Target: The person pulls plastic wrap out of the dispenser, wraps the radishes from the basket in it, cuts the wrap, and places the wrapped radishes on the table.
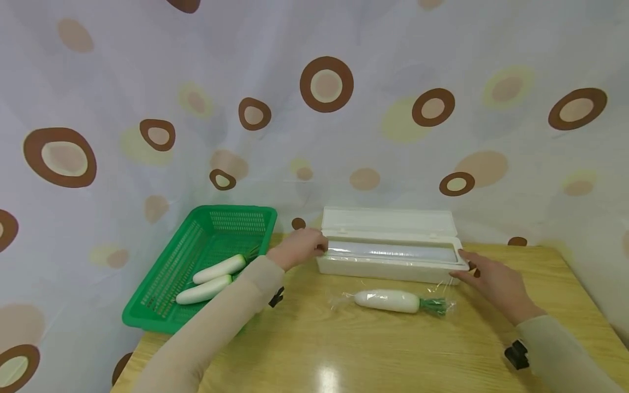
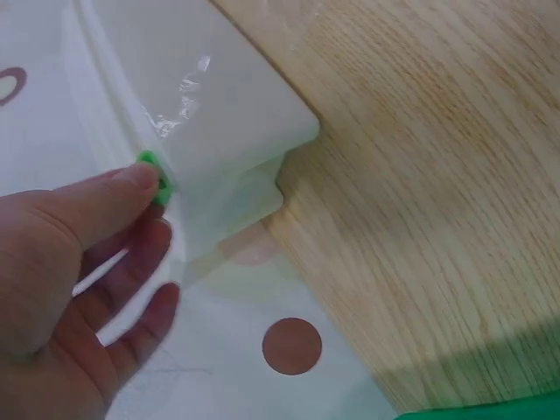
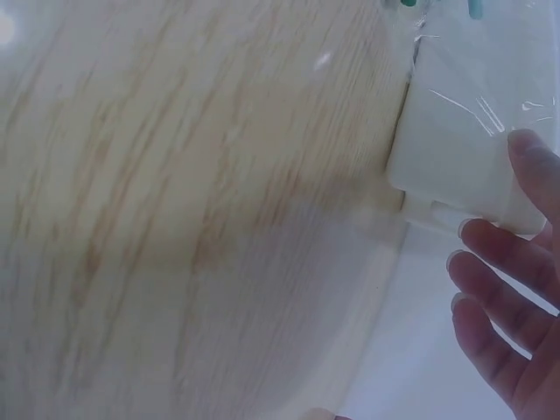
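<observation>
A white cling film dispenser box [image 1: 383, 271] stands at the back of the table with its lid [image 1: 388, 221] raised. Inside lies a roll of cling film [image 1: 398, 251]. At the box's left end, my left hand [image 1: 300, 246] pinches a small green slider [image 2: 163, 190] between thumb and finger. My right hand [image 1: 500, 286] grips the box's right end, thumb [image 3: 529, 157] on the front face and fingers around the end. In front of the box lies a white radish [image 1: 387, 301] with green stems, wrapped in clear film.
To the left, a green plastic basket [image 1: 272, 221] holds two white radishes [image 1: 220, 269] with green tops. Spotted cloth [image 1: 363, 131] hangs behind the wooden table [image 1: 393, 355]. Loose clear film sticks out at both ends of the wrapped radish.
</observation>
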